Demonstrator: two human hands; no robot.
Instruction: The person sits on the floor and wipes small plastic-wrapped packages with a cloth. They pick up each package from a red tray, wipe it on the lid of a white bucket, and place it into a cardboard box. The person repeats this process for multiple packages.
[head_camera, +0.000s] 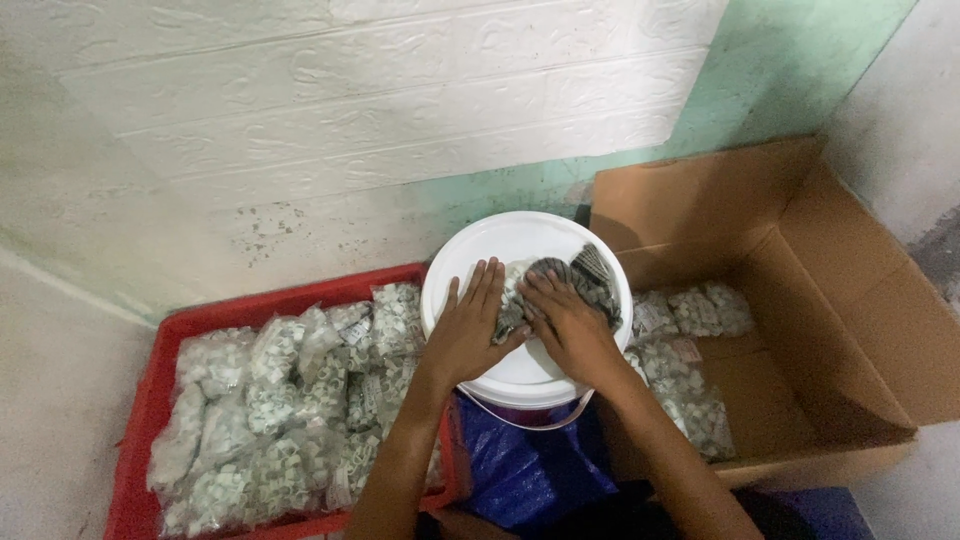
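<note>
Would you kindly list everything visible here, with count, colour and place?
bucket lid: one, white, centre, on a bucket
cloth: one, grey striped, on the lid under both hands
crate: one, red, left, full of bags
clear bags: many, holding small white parts, in the crate and the box
cardboard box: one, brown, right, open
blue sheet: one, below the bucket
left hand: flat on lid, touching cloth
right hand: pressing on cloth

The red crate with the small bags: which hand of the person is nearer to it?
Left. The left hand lies flat on the white bucket lid, next to the red crate. The right hand presses a striped cloth farther away.
</note>
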